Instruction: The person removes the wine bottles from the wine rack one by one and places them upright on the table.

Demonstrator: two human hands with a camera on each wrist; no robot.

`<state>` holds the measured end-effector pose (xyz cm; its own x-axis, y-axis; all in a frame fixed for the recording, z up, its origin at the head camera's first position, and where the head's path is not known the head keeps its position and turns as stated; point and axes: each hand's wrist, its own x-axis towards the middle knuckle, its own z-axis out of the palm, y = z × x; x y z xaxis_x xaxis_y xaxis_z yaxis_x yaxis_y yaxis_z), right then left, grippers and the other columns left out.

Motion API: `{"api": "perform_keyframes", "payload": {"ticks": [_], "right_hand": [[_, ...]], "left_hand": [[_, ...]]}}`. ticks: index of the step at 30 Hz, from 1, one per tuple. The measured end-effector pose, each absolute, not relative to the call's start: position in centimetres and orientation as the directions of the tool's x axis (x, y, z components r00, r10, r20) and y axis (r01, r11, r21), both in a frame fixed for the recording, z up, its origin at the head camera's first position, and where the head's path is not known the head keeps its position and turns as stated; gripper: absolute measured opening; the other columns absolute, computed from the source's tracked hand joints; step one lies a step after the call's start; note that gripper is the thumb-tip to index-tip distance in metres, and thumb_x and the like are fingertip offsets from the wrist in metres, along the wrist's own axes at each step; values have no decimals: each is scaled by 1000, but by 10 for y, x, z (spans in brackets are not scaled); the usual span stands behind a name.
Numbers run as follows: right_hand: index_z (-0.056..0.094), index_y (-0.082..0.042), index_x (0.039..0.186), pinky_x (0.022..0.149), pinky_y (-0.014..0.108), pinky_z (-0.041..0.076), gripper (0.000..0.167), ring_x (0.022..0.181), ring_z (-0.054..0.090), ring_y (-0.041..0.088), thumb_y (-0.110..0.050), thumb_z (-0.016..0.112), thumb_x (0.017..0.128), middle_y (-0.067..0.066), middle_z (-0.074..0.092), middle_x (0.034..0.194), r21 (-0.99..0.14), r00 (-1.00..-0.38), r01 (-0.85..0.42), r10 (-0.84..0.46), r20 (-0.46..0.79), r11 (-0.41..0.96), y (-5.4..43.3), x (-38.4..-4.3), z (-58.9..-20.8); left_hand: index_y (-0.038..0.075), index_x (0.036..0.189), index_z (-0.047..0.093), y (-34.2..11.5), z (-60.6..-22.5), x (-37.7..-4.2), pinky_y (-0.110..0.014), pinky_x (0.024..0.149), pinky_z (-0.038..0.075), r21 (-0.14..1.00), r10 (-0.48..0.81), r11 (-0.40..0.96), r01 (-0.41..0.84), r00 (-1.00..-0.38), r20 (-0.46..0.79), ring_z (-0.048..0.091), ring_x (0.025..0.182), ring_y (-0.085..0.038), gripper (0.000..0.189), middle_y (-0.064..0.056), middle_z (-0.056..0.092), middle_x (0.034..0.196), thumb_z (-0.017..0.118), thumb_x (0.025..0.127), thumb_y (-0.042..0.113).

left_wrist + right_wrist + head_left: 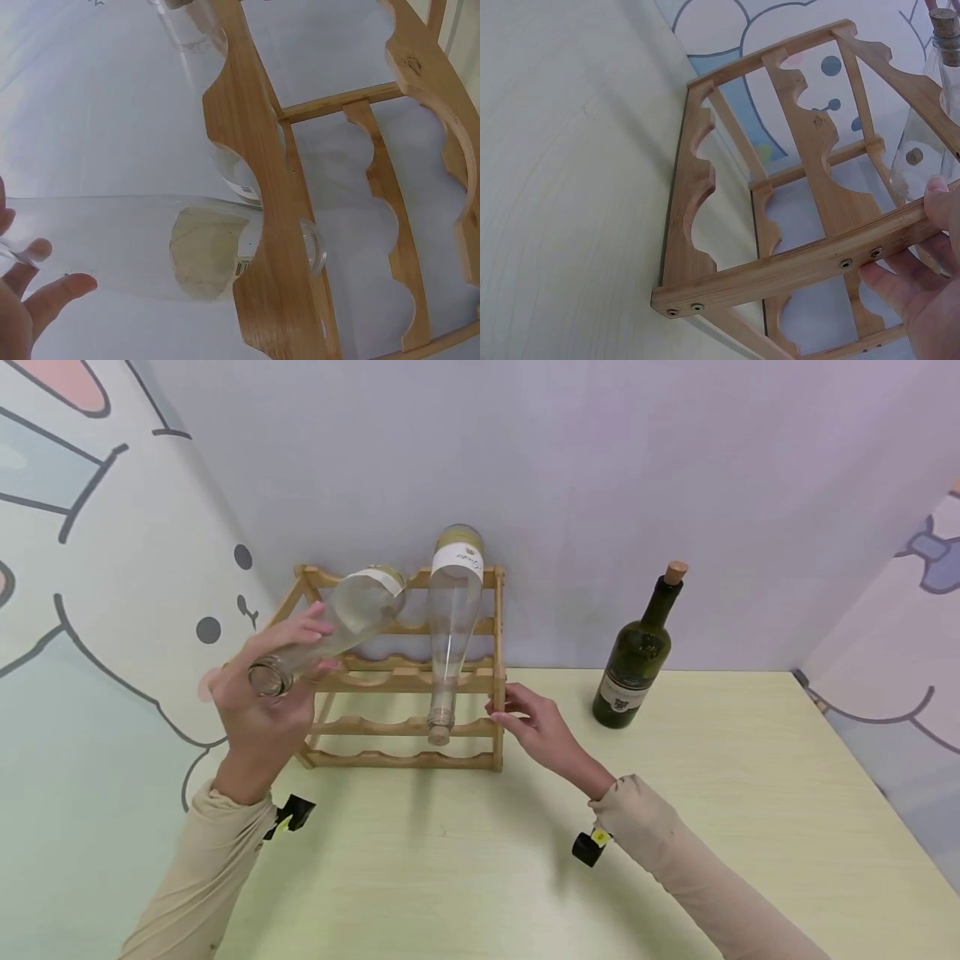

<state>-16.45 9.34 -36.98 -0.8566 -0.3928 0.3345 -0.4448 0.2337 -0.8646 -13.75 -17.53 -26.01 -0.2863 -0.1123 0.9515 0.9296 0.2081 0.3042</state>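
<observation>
My left hand [266, 693] holds a clear glass bottle [352, 610] near its neck, with the mouth towards me and the labelled base leaning over the top tier of a wooden wine rack [405, 760]. In the left wrist view, the base of this bottle [142, 240] lies at a scalloped rail [251, 150]. Another clear bottle [453, 610] with a cork [438, 736] lies on the top tier, to the right of the held one. With thumb and fingers, my right hand [536, 722] grips the rack's right side bar [810, 262].
A dark green wine bottle [630, 672] with a cork [676, 572] stands upright on the pale table [735, 810], right of the rack. Behind runs a plain wall [600, 485]. A wall with cartoon drawings [150, 568] rises close on the left.
</observation>
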Motion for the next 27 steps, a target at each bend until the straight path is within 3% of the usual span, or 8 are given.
{"api": "perform_keyframes", "payload": {"ticks": [12,27], "right_hand": [[58,1,114,82,35,54,22,101,62,29,-4,57,93,16,64,103,-863,-860,-441,-392,327,247,95,-165,-371],[58,-1,115,83,35,54,22,101,62,27,-6,58,94,13,64,104,-862,-859,-445,-388,333,244,99,-171,-380]], "left_hand": [[-18,81,55,-175,-245,-128,-47,87,51,301,-220,140,943,-266,938,68,86,-33,36,-23,67,79,81,72,4],[-20,77,51,-182,-227,-120,-47,81,53,228,-361,-109,968,-252,898,66,80,-44,36,-31,63,75,81,59,-14]]}}
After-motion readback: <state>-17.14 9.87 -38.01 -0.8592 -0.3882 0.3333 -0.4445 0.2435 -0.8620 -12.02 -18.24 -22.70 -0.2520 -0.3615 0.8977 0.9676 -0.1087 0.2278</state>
